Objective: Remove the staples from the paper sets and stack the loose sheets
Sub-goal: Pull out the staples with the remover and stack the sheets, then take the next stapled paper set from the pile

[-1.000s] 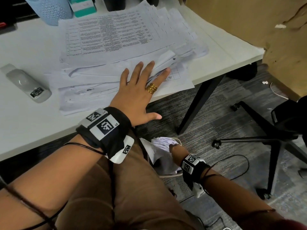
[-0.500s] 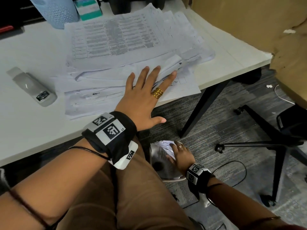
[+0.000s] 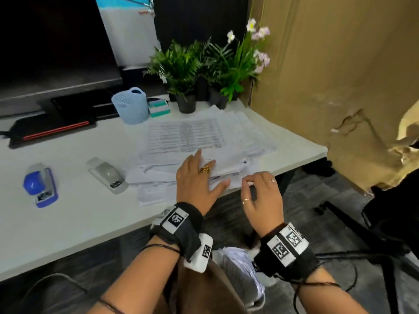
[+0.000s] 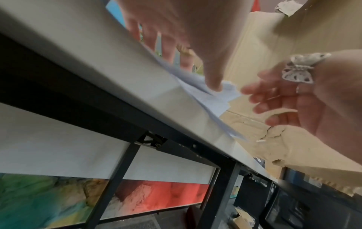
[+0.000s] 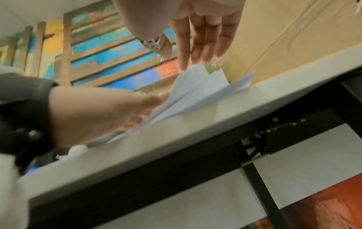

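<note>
My left hand (image 3: 195, 180) lies flat, fingers straight, pinning the paper sets (image 3: 226, 172); my right hand (image 3: 263, 196) hovers loosely curled, empty. I'd pinch one stapled corner and lift slowly

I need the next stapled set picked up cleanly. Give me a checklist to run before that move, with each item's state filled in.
1. Left hand pins the paper pile with flat fingers: ok.
2. Right hand holds nothing, fingers loosely curled at the desk's front edge: ok.
3. Sheet corners overhang the desk edge within the right hand's reach: ok.
4. Staple found on the next set: cannot tell, print and corners are blurred.
5. Grey staple remover within reach, left of the pile, untouched: ok.
6. Loose sheets squared into one stack: not ok, the pile lies fanned and skewed.
</note>
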